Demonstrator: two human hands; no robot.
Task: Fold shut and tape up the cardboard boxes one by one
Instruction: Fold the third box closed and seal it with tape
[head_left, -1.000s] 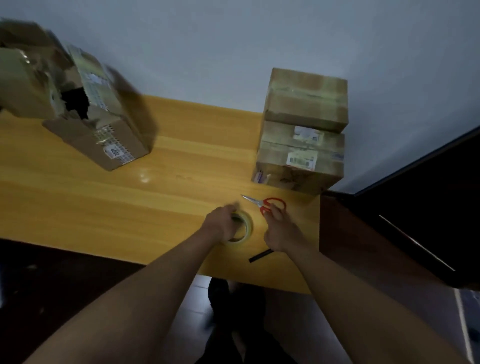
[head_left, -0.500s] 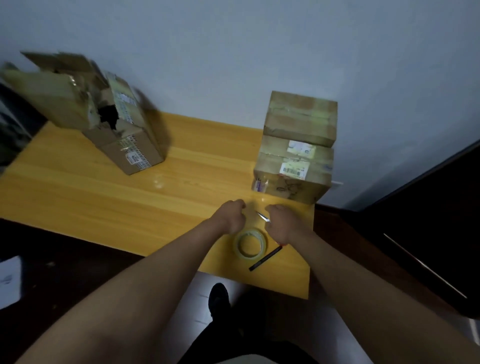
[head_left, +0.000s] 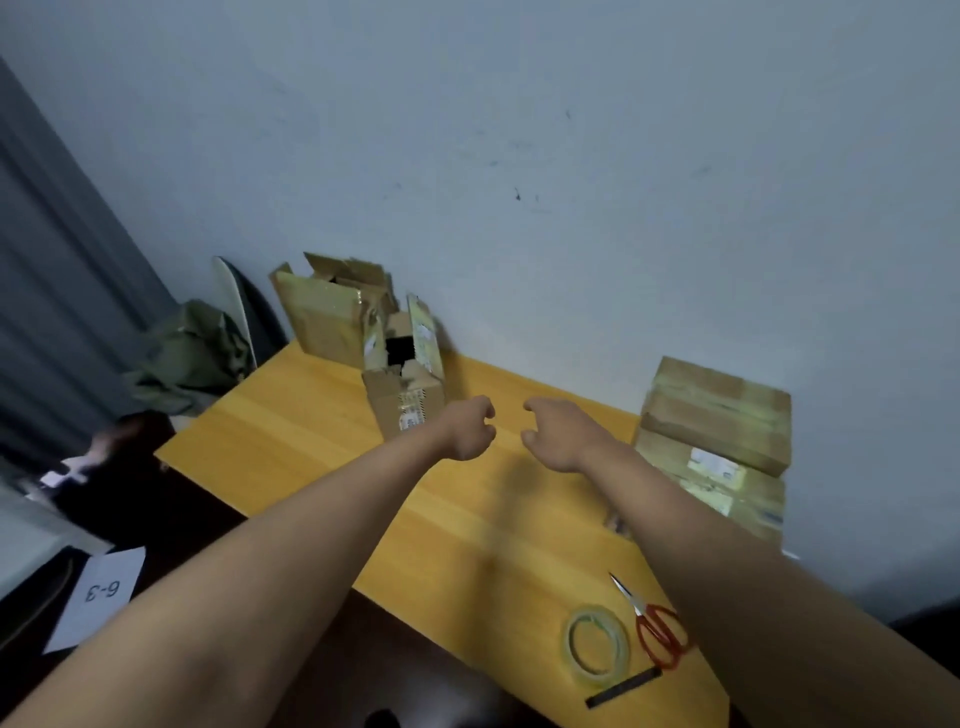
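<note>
Head view: paper sheet (head_left: 98, 597) marked "6-3"

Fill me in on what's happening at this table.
A person is taping up cardboard boxes. Both hands are empty: the left hand and right hand reach out over the wooden table toward the open boxes at the far left. The tape roll and red scissors lie at the near edge. Two taped boxes sit stacked on the right.
</note>
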